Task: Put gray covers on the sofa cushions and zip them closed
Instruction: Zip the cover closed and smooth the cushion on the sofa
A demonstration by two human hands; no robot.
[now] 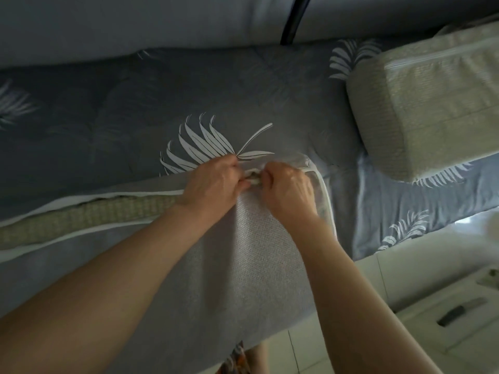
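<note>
- Head view: the left hand (213,182) and right hand (287,187) meet at the far edge of a gray cover (243,252), close together, fingers curled and pinching the small white zipper end (253,177) between them. Which hand holds the pull itself cannot be told.
- The gray cover lies on a bedspread (129,109) printed with white palm leaves, and its near end hangs over the edge toward the person.
- To the left of the hands the cover's zipper gapes open, its 2 white tapes (108,197) apart, and the beige woven cushion (81,221) shows inside the gap.
- White piping (325,190) runs round the cover's right corner, just beside the right hand.
- 1 bare beige cushion (429,103) without a gray cover rests on the bedspread at the right, well apart from the hands.
- Pale floor tiles (305,354) show at the lower right.
</note>
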